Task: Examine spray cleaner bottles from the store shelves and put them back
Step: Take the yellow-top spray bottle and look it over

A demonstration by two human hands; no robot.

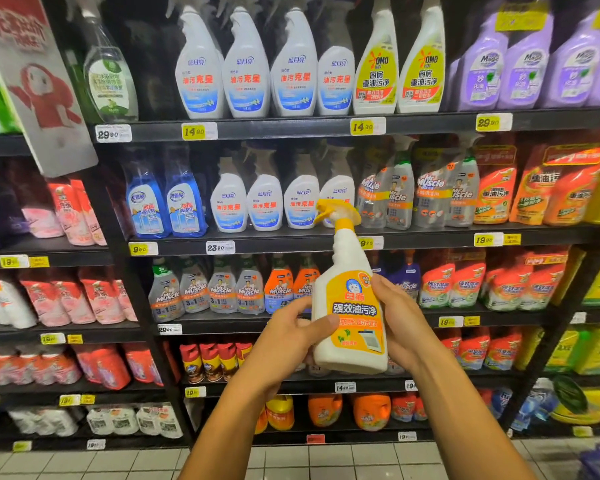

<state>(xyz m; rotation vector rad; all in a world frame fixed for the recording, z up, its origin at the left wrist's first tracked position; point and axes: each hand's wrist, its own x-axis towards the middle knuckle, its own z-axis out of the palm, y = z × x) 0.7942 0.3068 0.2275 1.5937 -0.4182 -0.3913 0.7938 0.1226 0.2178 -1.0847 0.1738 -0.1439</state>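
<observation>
With your left hand and right hand curled around the white spray bottle, held upright near you before the shelves, keep its label facing you while reading.

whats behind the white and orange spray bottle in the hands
Behind the held spray bottle stand shelved Mr Muscle bottles and a white sprayer partly covered by its yellow trigger. Whatever sits directly behind its body is hidden.
</observation>
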